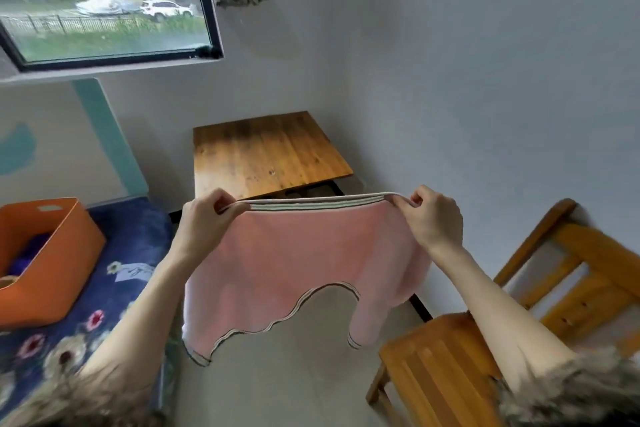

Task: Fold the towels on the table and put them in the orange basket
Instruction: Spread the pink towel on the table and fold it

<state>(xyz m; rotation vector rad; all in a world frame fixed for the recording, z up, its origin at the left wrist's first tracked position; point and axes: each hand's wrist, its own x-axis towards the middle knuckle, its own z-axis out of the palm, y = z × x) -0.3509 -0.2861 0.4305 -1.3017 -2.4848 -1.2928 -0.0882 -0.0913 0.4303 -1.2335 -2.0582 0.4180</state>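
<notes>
So this is mid-fold on one towel, by the look of it. The person has a pink towel (304, 253) with striped borders held up in the air, clear of the wooden counter (266, 152), which sits just past the towel's top edge. The left hand (204, 218) pinches one end of the top striped hem and the right hand (431, 218) pinches the other, fingers curled tight around the fabric on both sides, with the hem pulled fairly taut between them. The rest of the towel hangs down loose toward the floor, and the bottom edge is wavy and uneven, so it isn't squared up yet. The orange basket (65, 263) sits off to the left on a blue flowered bed (114, 291), well apart from the towel, and there's something dark blue or purple already in it, though it's hard to say what. A wooden chair (450, 357) stands on the right. No other towels show on the counter top from here. Best guess for the next move: either bring the two hands together to halve it in the air, or lay it flat on the counter and fold from there. Either way the corners need matching first, since that droopy bottom edge will give a crooked fold otherwise.
</notes>
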